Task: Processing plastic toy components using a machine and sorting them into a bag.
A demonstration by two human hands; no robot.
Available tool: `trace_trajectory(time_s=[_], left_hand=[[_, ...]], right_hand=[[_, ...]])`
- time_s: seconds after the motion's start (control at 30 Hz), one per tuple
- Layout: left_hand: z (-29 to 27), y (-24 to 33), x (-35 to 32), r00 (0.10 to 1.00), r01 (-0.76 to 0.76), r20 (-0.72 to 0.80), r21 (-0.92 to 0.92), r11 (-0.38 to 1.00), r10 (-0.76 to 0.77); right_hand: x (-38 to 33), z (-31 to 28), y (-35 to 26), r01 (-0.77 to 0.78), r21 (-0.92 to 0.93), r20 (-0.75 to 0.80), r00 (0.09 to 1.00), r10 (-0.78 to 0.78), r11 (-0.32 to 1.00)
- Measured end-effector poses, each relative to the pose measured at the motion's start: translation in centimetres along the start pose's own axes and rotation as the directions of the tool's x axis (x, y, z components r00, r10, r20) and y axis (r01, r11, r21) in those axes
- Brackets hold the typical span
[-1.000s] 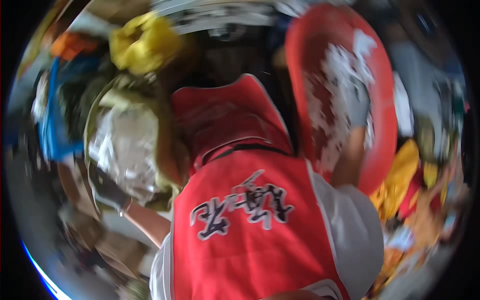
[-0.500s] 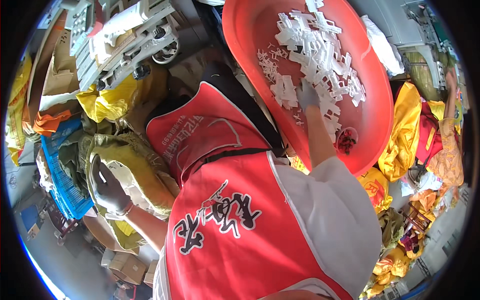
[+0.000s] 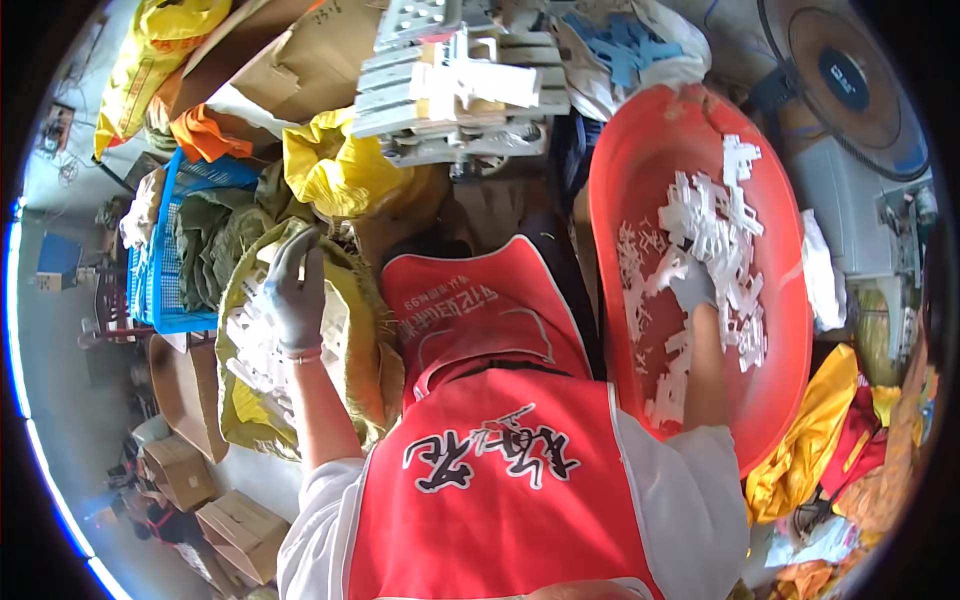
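My left hand (image 3: 294, 300), in a grey glove, is over a yellow-green woven sack (image 3: 372, 300). Its fingers are stretched out and apart, with no piece seen in them. White plastic pieces (image 3: 255, 350) lie in the sack beside and below that hand. On my right, a grey-gloved right hand (image 3: 693, 284) reaches into a red oval tub (image 3: 785, 385). Its fingers are closed at a white piece on the left edge of the pile, partly hidden by the glove. White toy gun parts (image 3: 710, 215) form the pile, with thin white scraps (image 3: 632, 265) on its left.
Ahead stands a slatted stand (image 3: 460, 110) with a white toy gun on top. A blue basket (image 3: 160, 260) holds dark cloth at left. Blue toy guns (image 3: 625, 48) fill a white bag behind the tub. A fan (image 3: 845, 80) stands far right; cardboard boxes (image 3: 240, 530) sit at lower left.
The whole view has swung round, so the tub now stands more upright at right. My left hand's fingers have straightened above the sack. My right hand is still among the white parts.
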State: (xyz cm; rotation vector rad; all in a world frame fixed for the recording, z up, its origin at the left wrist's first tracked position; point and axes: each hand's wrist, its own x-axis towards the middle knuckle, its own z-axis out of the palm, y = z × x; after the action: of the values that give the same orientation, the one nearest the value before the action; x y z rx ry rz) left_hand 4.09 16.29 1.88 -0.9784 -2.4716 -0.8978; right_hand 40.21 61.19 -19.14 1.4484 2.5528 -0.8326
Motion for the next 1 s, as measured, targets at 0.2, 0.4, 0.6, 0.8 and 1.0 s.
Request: trace_trajectory(time_s=[0.2, 0.4, 0.6, 0.8, 1.0], left_hand=[[2.6, 3.6, 8.3, 0.962, -0.262, 0.043, -0.153, 0.953, 0.271], [7.1, 5.5, 16.1, 0.865, -0.449, 0.1, -0.284, 0.847, 0.492], [8.5, 5.4, 18.3, 0.83, -0.42, 0.196, -0.395, 0.817, 0.522], [6.7, 2.3, 17.4, 0.998, -0.047, -0.002, -0.686, 0.726, 0.063], [3.8, -1.5, 11.5, 0.993, -0.032, -0.11, -0.548, 0.836, -0.034]], right_hand=[[-2.4, -4.7, 0.3, 0.145, -0.122, -0.007, 0.989, -0.147, 0.982], [-5.3, -9.2, -6.8, 0.427, 0.178, -0.329, 0.875, -0.356, 0.886], [-6.2, -10.8, -15.7, 0.355, 0.933, -0.344, 0.927, -0.152, 0.055], [-2.9, -11.7, -27.2, 0.414, 0.908, -0.342, 0.817, -0.464, 0.06], [1.1, -10.8, -35.0, 0.636, 0.601, -0.273, 0.732, -0.624, 0.484]])
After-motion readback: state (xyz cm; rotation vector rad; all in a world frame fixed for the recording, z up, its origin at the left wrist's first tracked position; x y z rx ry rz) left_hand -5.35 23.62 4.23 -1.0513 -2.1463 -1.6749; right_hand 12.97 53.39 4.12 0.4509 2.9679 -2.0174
